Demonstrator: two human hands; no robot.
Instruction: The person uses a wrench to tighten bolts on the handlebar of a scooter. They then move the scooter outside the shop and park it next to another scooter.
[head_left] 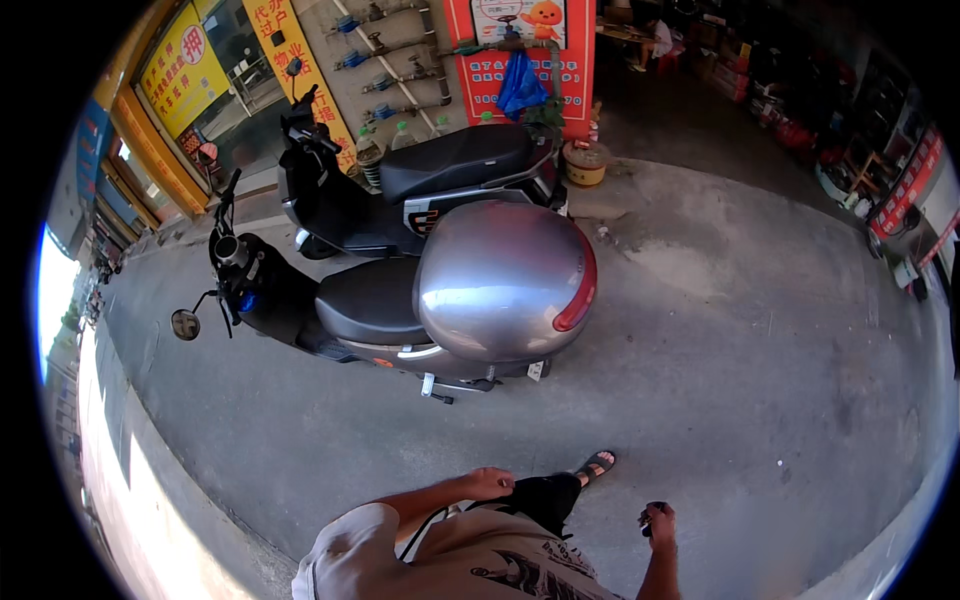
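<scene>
My left hand is at waist height in front of my dark shorts, its fingers curled in. The inside of that hand is hidden, so I cannot see whether anything is in it. Out to the right, my right hand is closed around a small dark object, whose kind I cannot make out. Ahead of both hands, and apart from them, stands a grey electric scooter with a large silver-grey top box on its rear. A red reflector runs along the box's edge.
A second dark scooter is parked just beyond the first. Behind it, pipes with blue valves run along a wall beside a red poster. A yellowish tub stands by a dim shop opening, where another person sits.
</scene>
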